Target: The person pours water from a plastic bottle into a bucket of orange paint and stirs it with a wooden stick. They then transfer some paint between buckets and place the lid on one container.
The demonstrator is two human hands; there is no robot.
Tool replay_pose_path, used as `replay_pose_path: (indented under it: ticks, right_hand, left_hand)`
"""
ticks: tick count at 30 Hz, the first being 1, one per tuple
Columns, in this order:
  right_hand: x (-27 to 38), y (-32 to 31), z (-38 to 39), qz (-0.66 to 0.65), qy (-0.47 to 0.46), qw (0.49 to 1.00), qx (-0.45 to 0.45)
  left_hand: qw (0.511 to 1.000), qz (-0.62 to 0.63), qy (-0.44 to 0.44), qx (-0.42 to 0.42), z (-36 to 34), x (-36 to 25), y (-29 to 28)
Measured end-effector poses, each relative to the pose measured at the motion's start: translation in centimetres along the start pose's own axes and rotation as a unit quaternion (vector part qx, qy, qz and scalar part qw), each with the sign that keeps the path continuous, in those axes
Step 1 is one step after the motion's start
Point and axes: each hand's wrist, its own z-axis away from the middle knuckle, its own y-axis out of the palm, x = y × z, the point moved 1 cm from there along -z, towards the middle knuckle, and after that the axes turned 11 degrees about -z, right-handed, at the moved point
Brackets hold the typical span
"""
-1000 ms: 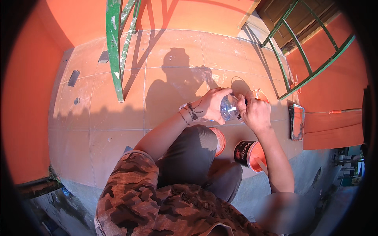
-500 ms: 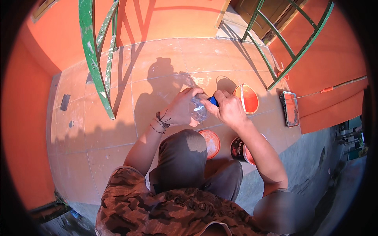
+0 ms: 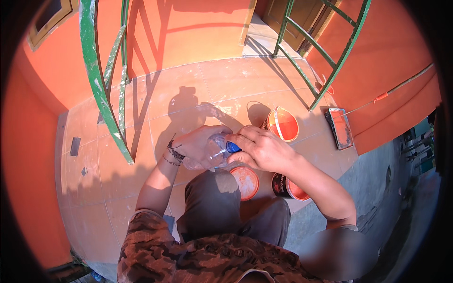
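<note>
A clear plastic bottle (image 3: 216, 152) lies tilted in front of me above my knee, and its contents are hard to make out. My left hand (image 3: 196, 141) is wrapped round its body. At the bottle's neck end is a blue cap (image 3: 232, 147), gripped by the fingers and thumb of my right hand (image 3: 264, 146). Whether the cap sits fully on the neck cannot be told, since my fingers cover part of it.
Beyond my right hand stands an open bucket of orange paint (image 3: 284, 125). Nearer me are a round paint-smeared lid (image 3: 246, 183) and a dark paint tub (image 3: 282, 185). A paint tray (image 3: 340, 128) rests by the right wall. Green ladder legs (image 3: 104, 94) stand on the tiles.
Both hands have come lower and nearer my knee with the bottle, shifting left. The bottle has turned, its cap end pointing right. The view has shifted slightly too.
</note>
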Motion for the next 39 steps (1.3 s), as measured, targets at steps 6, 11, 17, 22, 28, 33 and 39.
replay_pose_path:
  ticks: [6,11,17,22,28,33,39]
  right_hand:
    - [-0.1,2.9,-0.9,0.092,0.245,0.964,-0.036]
    - [-0.6,3.2,-0.6,0.111,0.115,0.979,-0.129]
    - [-1.3,3.3,-0.1,0.102,0.001,0.979,-0.178]
    - [-0.1,5.2,-0.9,0.102,0.245,0.935,-0.235]
    - [0.6,9.1,5.3,-0.166,0.402,0.867,-0.242]
    - [-0.6,15.7,23.1,-0.191,0.569,0.731,-0.325]
    - [0.7,14.2,38.5,-0.195,0.684,0.35,-0.61]
  left_hand:
    - [0.996,-0.035,-0.043,-0.069,0.7,-1.3,1.2]
    - [0.979,-0.133,-0.085,-0.126,1.5,-2.2,2.3]
    - [0.981,-0.137,-0.072,-0.115,1.8,-2.4,2.0]
    - [0.947,-0.198,-0.141,-0.21,2.6,-1.8,4.0]
    - [0.906,-0.188,-0.197,-0.323,6.0,-0.4,3.4]
    - [0.838,-0.108,-0.253,-0.471,16.2,8.1,3.4]
    - [0.721,-0.128,-0.36,-0.578,18.8,9.8,7.1]
